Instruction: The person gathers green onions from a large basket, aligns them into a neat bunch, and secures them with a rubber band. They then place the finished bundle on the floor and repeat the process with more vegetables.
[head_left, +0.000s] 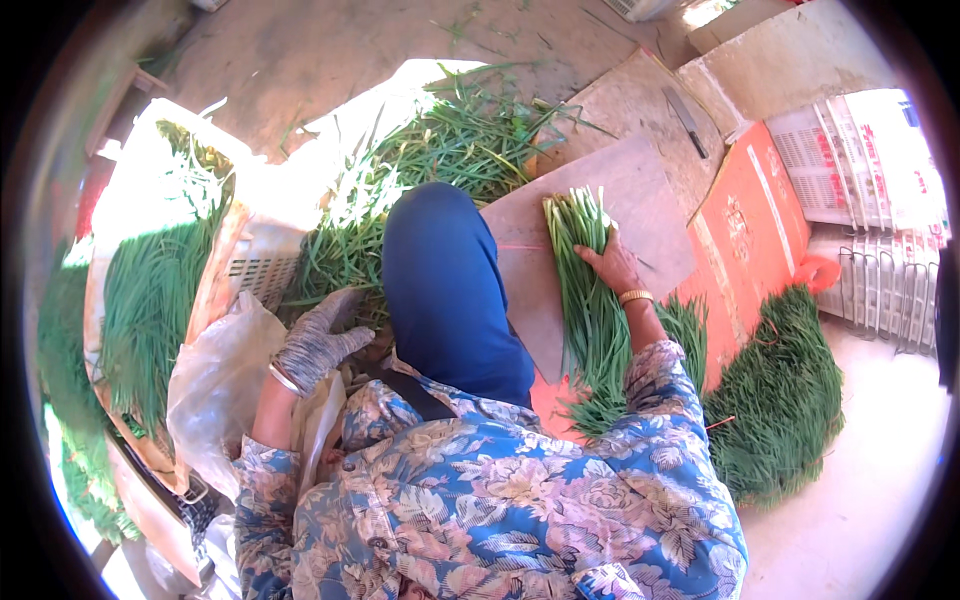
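Note:
My right hand, bare with a gold-coloured wristband, lies over the right side of a bunch of garlic chives, its thumb across the stalks. The bunch rests on a flat board to the right of my blue-trousered knee, pale stem ends pointing away from me. My left hand, in a grey knitted glove, holds nothing visible, fingers apart. It hovers or rests left of the knee, near a heap of loose green leaves; contact is unclear.
Left stands a plastic crate beside a clear plastic bag and more chives. A knife lies on a panel at upper right. Tied chive bundles sit right, near an orange panel and stacked white crates.

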